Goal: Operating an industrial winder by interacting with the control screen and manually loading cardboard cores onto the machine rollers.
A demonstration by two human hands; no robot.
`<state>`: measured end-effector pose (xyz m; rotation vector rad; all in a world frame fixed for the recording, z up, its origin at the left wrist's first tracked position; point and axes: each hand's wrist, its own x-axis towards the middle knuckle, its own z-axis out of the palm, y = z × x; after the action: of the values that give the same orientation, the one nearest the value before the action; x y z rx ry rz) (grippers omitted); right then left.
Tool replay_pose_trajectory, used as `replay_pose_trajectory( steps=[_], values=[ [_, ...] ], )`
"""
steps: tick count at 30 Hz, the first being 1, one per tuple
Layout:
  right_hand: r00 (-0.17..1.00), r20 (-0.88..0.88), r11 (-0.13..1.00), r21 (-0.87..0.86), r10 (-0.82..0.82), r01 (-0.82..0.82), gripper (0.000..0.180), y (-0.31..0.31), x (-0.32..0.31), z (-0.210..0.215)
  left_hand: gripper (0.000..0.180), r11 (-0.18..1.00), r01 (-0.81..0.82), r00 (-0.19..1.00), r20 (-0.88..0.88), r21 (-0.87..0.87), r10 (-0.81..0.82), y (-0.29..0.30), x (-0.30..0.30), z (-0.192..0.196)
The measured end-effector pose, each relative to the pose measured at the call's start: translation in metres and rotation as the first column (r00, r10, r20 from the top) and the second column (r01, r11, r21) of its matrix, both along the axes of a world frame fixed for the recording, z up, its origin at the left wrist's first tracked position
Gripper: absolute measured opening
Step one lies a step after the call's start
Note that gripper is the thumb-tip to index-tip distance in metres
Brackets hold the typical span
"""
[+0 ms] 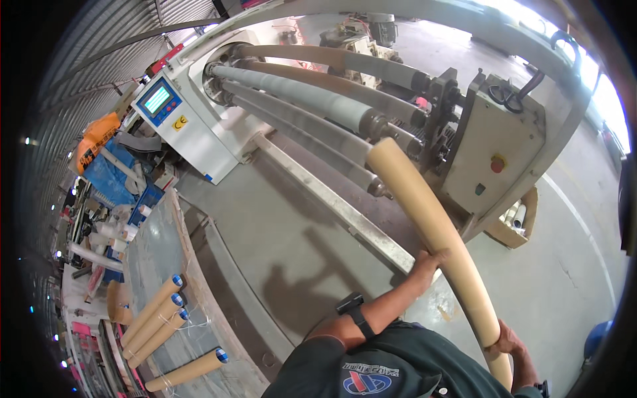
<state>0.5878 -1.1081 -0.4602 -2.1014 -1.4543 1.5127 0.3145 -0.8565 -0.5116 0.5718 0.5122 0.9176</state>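
Both our hands are closed on one long tan roll [434, 215], well apart from each other along its length. With the left hand [430, 264] we hold it near its middle, the thumb lying across its surface; with the right hand [509, 339] we grip it close to its lower end, and some of our fingers are hidden behind it. We have the roll slanting from beside our body up toward the machine [219, 149], where its upper end overlaps the ends of the pale rollers [298, 93]; we cannot tell whether they touch.

To the right of that end we see a control box [497, 142] with a red button [497, 163] and a pair of scissors [505, 97] on it. Below it, a cardboard box [511, 237] holding short tubes [519, 215] sits on the floor [564, 265]. At our left, four tan rolls with blue ends [187, 371] lie on a worn bench [156, 249], three side by side and one apart.
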Motion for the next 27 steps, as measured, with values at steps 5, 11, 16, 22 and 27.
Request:
replay_pose_trajectory(
  steps=[5, 11, 16, 22, 27],
  values=[
    [0.981, 0.173, 0.996, 0.025, -0.089, 0.086, 0.088, -0.032, 0.029, 0.015, 0.065, 1.000, 0.012, 0.998, 0.060, -0.006, -0.012, 0.008, 0.033, 0.012],
    [0.971, 0.115, 0.948, 0.269, -0.208, 0.171, 0.088, 0.032, 0.016, 0.086, 0.065, 0.977, -0.211, 0.961, 0.189, 0.022, 0.203, 0.073, 0.034, 0.055],
    [0.964, 0.169, 0.935, 0.325, -0.205, 0.142, 0.089, 0.050, 0.045, 0.142, 0.068, 0.974, -0.219, 0.934, 0.278, -0.048, 0.224, 0.079, 0.056, 0.080],
    [0.946, 0.306, 0.925, 0.381, -0.108, -0.017, 0.092, 0.101, 0.109, 0.199, 0.062, 0.936, -0.292, 0.882, 0.323, -0.198, 0.344, 0.100, 0.085, 0.112],
    [0.802, 0.523, 0.850, 0.525, -0.288, -0.037, 0.097, 0.101, 0.131, 0.206, 0.072, 0.908, -0.297, 0.903, 0.221, -0.294, 0.367, 0.112, 0.100, 0.136]
  ],
)
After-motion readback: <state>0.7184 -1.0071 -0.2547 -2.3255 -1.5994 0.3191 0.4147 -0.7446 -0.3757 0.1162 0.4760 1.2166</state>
